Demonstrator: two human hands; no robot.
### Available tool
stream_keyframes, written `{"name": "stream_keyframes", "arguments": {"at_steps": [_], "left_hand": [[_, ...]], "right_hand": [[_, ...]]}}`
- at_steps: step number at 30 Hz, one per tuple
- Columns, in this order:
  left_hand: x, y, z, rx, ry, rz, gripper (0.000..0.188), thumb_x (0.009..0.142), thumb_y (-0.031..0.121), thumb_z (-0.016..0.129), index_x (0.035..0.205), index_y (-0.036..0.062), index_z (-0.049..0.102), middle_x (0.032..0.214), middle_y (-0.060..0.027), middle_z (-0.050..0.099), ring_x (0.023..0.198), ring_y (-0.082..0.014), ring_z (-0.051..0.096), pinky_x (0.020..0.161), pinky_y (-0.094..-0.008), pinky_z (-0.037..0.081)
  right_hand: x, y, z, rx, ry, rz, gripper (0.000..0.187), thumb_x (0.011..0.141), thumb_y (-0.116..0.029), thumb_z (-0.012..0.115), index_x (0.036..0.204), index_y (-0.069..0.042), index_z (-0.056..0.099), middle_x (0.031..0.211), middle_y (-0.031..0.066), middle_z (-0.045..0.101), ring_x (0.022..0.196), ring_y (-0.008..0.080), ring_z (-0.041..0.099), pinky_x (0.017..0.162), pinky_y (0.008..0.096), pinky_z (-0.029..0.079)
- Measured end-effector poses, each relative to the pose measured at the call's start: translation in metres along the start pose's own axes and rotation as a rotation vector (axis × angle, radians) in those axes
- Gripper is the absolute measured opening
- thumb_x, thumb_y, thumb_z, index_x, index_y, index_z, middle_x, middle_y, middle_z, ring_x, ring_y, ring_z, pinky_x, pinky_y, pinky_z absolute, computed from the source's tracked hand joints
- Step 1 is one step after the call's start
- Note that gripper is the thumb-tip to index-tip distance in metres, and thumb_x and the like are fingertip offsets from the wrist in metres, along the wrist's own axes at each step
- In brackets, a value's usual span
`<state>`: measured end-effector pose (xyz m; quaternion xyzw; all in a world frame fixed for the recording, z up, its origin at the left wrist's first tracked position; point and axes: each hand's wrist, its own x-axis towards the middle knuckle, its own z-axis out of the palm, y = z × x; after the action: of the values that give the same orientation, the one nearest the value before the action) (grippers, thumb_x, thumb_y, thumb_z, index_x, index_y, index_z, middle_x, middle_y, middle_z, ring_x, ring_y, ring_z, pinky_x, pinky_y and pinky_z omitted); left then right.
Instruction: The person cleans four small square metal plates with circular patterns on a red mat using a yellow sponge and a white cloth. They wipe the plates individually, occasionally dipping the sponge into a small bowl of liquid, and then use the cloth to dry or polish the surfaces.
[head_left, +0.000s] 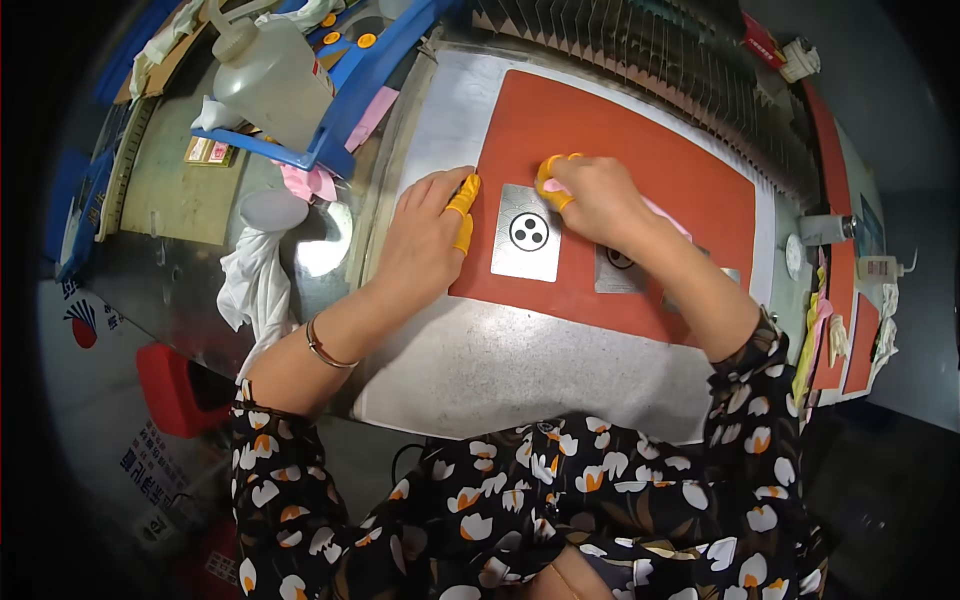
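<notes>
Position the left hand (425, 220) at the left margin of the red mat (610, 115), as shown: fingers close together, yellow finger cots (462, 195) at the mat's edge. Whether this hand grips anything cannot be told from this view. The right hand (600, 195) is curled in a narrow grasp on a pink cloth (663, 214), part of which shows beside the wrist. The nearest metal plate (527, 234) lies flat on the mat between the two hands, its ringed three-dot mark facing up; a second plate (613, 276) lies below the right hand, partly covered by the forearm. The step in hand appears to be wiping. For a good result, use the left hand to steady the mat from its margin, with fingertips off the plate faces. Fold the cloth into a firm pad and apply light, even pressure, since a hard push is likely to slide a loose plate. Lift the right forearm slightly so that the sleeve does not drag across the plates beneath it. Handle plates by their edges, with the covered fingertips, to limit smudges.
</notes>
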<state>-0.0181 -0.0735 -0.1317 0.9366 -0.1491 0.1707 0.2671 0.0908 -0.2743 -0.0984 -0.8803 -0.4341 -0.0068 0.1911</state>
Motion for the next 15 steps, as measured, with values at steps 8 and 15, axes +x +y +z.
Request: {"name": "stream_keyframes", "arguments": {"at_steps": [8, 15], "left_hand": [[-0.001, 0.000, 0.002, 0.002, 0.018, 0.007, 0.031, 0.070, -0.007, 0.054, 0.101, -0.0102, 0.055, 0.124, -0.0148, 0.048, 0.111, -0.0339, 0.045, 0.094, -0.0409, 0.036], [-0.005, -0.003, 0.001, 0.008, 0.027, 0.003, 0.036, 0.067, -0.009, 0.052, 0.103, -0.0102, 0.055, 0.123, -0.0149, 0.048, 0.111, -0.0345, 0.045, 0.095, -0.0412, 0.036]], "right_hand": [[-0.031, 0.001, -0.003, 0.066, -0.007, 0.078, 0.009, 0.081, -0.011, 0.056, 0.081, -0.002, 0.057, 0.071, 0.0186, 0.059, 0.066, 0.0363, 0.058, 0.059, 0.0463, 0.045], [-0.063, -0.023, 0.014, 0.094, -0.026, 0.008, 0.010, 0.076, -0.012, 0.058, 0.081, -0.003, 0.061, 0.067, 0.0174, 0.059, 0.060, 0.0371, 0.059, 0.055, 0.0465, 0.046]]}}
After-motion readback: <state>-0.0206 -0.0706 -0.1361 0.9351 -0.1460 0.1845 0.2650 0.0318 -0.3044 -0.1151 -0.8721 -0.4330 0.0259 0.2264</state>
